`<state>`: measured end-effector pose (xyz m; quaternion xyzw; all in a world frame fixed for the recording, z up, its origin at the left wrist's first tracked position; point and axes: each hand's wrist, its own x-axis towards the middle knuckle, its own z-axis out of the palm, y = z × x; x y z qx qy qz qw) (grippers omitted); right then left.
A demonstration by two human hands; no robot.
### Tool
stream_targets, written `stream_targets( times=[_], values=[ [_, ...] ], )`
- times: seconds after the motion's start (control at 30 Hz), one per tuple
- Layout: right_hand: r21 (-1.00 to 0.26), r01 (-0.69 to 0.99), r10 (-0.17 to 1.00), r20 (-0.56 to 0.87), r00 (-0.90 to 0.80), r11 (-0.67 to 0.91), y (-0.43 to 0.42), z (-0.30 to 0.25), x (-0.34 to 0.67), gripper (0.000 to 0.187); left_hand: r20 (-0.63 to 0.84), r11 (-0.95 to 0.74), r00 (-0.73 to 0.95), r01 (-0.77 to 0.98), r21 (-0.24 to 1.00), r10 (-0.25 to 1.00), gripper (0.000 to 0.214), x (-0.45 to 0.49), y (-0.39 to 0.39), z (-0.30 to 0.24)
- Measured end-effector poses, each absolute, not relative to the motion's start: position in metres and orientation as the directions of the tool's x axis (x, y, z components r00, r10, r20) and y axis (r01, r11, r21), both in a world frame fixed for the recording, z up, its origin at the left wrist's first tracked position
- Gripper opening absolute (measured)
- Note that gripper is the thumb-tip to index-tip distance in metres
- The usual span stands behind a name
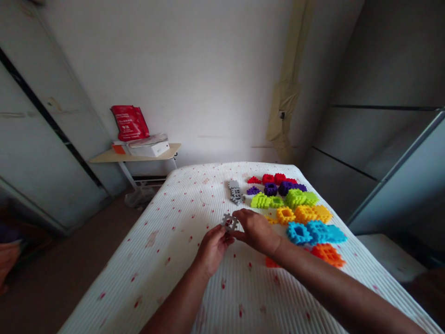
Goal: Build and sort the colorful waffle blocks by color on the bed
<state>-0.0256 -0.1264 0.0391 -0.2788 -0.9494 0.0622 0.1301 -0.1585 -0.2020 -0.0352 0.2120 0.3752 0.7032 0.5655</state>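
My left hand (212, 247) and my right hand (255, 229) meet over the middle of a white bed (167, 260). Both pinch a grey plastic interlocking piece (230, 222) held between their fingertips. A few more grey pieces (235, 192) lie just beyond. To the right of my right hand sit groups of coloured pieces: red (274, 178), purple (278, 188), green (281, 200), yellow (302, 214), blue (314, 233) and orange (328, 254). One orange piece (271, 263) shows partly under my right forearm.
The bed cover is white with small red marks. A small side table (104, 157) stands at the back left with a red bag (130, 122) and a white box (149, 148). Grey cabinets line both sides; brown floor lies to the left.
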Motion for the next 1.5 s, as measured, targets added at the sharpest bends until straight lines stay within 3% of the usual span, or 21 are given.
stream_targets(
  times=[0.3,0.4,0.47,0.6,0.73,0.93,1.5],
  values=[
    [0.002,0.529,0.52,0.181,-0.835,0.849,-0.124,0.039,-0.036,0.026,-0.039,-0.167,-0.292,-0.644,0.747,0.956,0.018,-0.136,-0.186,-0.031],
    [-0.016,0.502,0.496,0.188,-0.848,0.865,-0.108,0.047,-0.038,0.026,-0.057,-0.151,-0.325,-0.579,0.801,0.944,0.023,-0.139,-0.183,-0.029],
    [-0.021,0.492,0.489,0.17,-0.856,0.87,-0.084,0.057,-0.04,0.037,-0.103,-0.135,-0.395,-0.531,0.837,0.913,0.032,-0.145,-0.181,-0.03],
    [0.029,0.589,0.584,0.098,-0.806,0.808,-0.02,0.075,-0.048,0.057,-0.154,-0.165,-0.532,-0.503,0.848,0.833,0.043,-0.164,-0.178,-0.038],
    [0.031,0.589,0.589,0.005,-0.808,0.807,0.028,0.068,-0.064,0.059,-0.189,-0.207,-0.557,-0.571,0.795,0.809,0.042,-0.177,-0.177,-0.046],
    [0.009,0.576,0.574,-0.096,-0.813,0.818,0.052,0.038,-0.087,0.06,-0.186,-0.192,-0.547,-0.56,0.806,0.816,0.041,-0.178,-0.174,-0.053],
    [0.022,0.594,0.592,-0.117,-0.798,0.804,0.06,0.024,-0.101,0.057,-0.195,-0.183,-0.545,-0.563,0.806,0.816,0.038,-0.179,-0.174,-0.056]
  ],
)
